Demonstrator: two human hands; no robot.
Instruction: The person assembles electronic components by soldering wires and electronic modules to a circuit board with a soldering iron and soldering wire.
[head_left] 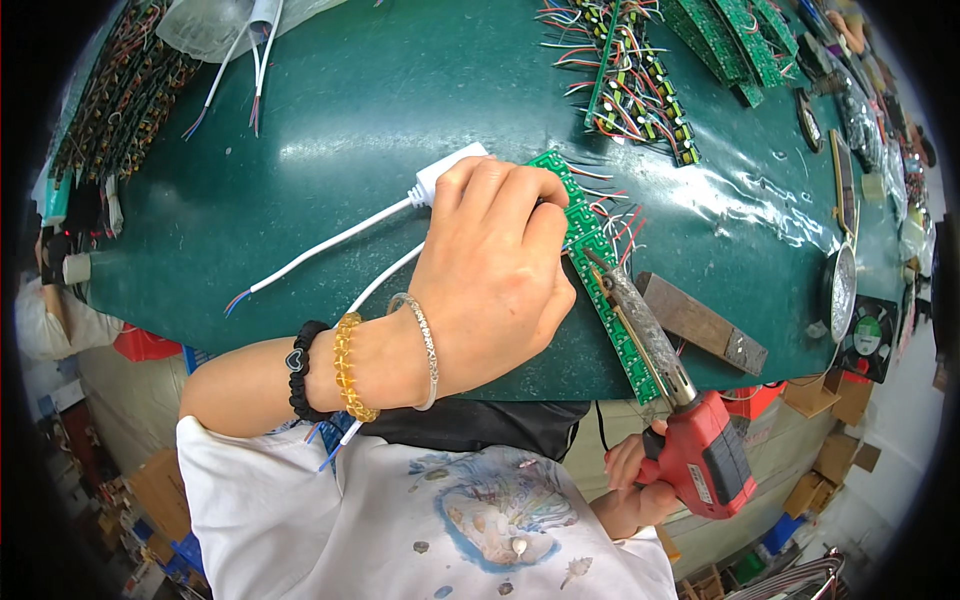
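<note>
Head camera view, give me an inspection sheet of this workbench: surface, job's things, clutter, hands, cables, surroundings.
Surface: dark green mat covers the bench, with a glossy plastic sheet at the right.
Job's things: strip of green circuit boards under the soldering gun, whose tip meets the strip; a wood block lies beside it.
Clutter: wired boards at the far edge, more boards at left, small fan at right.
Hands: left hand presses the strip; right hand grips the gun.
Cables: white cable with small white box runs under the left hand.
Surroundings: cardboard boxes on the floor.
</note>
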